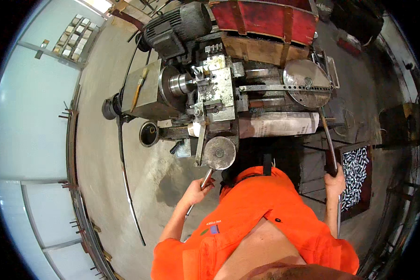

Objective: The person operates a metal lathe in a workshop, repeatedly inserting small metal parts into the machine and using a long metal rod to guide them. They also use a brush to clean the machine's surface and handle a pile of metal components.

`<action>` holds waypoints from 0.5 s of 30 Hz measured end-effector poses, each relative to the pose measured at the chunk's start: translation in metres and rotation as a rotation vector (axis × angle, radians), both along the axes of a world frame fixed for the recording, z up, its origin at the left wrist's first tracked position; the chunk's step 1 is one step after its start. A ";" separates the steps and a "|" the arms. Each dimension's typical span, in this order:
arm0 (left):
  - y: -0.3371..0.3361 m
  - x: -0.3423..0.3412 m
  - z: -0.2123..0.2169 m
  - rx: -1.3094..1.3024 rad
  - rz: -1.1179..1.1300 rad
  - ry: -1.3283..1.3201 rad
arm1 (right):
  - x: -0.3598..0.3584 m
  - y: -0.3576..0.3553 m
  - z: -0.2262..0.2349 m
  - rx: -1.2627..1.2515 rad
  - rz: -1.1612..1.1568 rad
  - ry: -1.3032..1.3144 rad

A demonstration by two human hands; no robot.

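Note:
My left hand (197, 192) is closed around a bare metal handle (207, 178) below a small round steel disc (220, 153) at the front of a lathe-like machine. On the right, my right hand (334, 181) grips the dark lower end of a long lever (329, 140), which runs up to a large steel disc (306, 77). A perforated bar (275, 87) crosses from that disc to the greasy slide block (221, 86). Left of the block, a shiny round spindle (181, 85) sticks out of the headstock (147, 93).
A brush (139, 89) lies on the headstock, with an electric motor (175, 30) behind. A red wooden crate (266, 18) stands at the back. Many small metal pieces (354, 177) fill a tray on the right. Long rods (130, 200) slant down at left.

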State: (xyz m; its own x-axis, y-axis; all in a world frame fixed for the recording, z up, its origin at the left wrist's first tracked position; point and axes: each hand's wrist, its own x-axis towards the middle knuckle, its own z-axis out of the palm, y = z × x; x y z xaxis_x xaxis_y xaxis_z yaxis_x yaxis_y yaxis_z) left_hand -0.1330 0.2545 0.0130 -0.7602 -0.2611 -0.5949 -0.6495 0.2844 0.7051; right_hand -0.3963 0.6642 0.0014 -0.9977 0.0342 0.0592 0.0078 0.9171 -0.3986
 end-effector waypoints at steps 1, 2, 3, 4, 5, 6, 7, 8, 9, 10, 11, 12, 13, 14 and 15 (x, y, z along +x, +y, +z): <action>0.001 0.000 0.001 0.003 0.006 0.034 | -0.006 0.000 -0.007 0.067 0.014 0.038; 0.002 0.000 0.002 0.006 0.014 0.067 | -0.014 0.002 -0.012 0.134 0.030 0.075; 0.001 0.002 0.002 -0.007 0.006 0.072 | -0.025 0.006 -0.008 0.175 0.008 -0.030; -0.001 0.003 0.000 0.005 0.003 0.070 | -0.034 0.015 -0.005 0.220 -0.021 -0.136; -0.001 0.006 -0.001 0.020 0.000 0.064 | -0.052 0.045 -0.033 0.246 0.013 0.010; -0.002 0.006 -0.003 0.033 -0.007 0.061 | -0.073 0.048 -0.028 0.370 -0.056 -0.076; -0.003 0.002 -0.005 0.058 0.014 0.046 | -0.094 0.063 -0.035 0.455 0.012 0.031; -0.001 0.000 -0.003 0.080 0.035 0.025 | -0.122 0.079 -0.039 0.558 0.041 0.025; -0.001 0.000 -0.002 0.103 0.053 0.004 | -0.151 0.096 -0.047 0.625 0.109 0.096; -0.001 0.000 -0.003 0.080 0.026 0.010 | -0.182 0.109 -0.059 0.641 0.125 0.236; -0.003 -0.001 -0.005 0.057 -0.006 0.021 | -0.218 0.124 -0.067 0.667 0.178 0.273; -0.004 -0.001 -0.007 0.033 -0.032 0.033 | -0.251 0.117 -0.060 0.735 0.147 0.198; -0.005 0.000 -0.008 0.040 -0.036 0.026 | -0.272 0.096 -0.050 0.736 0.085 0.224; -0.005 0.001 -0.008 0.048 -0.037 0.021 | -0.286 0.074 -0.039 0.736 0.025 0.251; -0.006 -0.001 -0.009 0.058 -0.045 0.021 | -0.302 0.063 -0.039 0.707 -0.042 0.266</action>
State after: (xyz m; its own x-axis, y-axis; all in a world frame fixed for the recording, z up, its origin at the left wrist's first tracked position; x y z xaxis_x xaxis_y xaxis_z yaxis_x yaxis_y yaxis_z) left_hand -0.1341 0.2481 0.0039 -0.7826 -0.1919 -0.5923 -0.6223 0.2711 0.7344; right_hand -0.6985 0.7268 -0.0379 -0.9453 -0.0639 0.3198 0.0338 0.9561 0.2909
